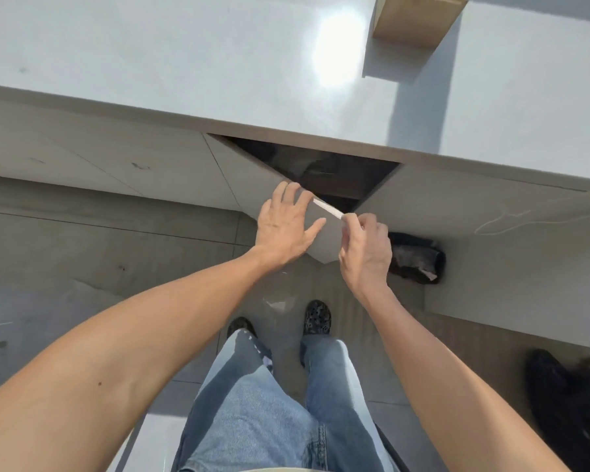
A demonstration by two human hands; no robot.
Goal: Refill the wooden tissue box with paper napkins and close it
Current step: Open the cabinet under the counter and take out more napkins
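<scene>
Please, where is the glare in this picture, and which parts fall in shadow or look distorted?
Head view: sun glare burns out a patch of the white countertop; the wooden box throws a hard shadow toward the camera; the open cabinet interior is dark; wide-angle bending stretches both forearms.

Wooden box (418, 18) at far right of counter: top cut off by upper picture edge; whether open or shut cannot be told. Cabinet interior (324, 168) behind the part-open door: dark, contents unreadable. Dark bundle (416, 258) on floor, right of the right hand: partly hidden, identity unclear. Black object (573, 400) near right: cut off by the edge, blurred.
</scene>
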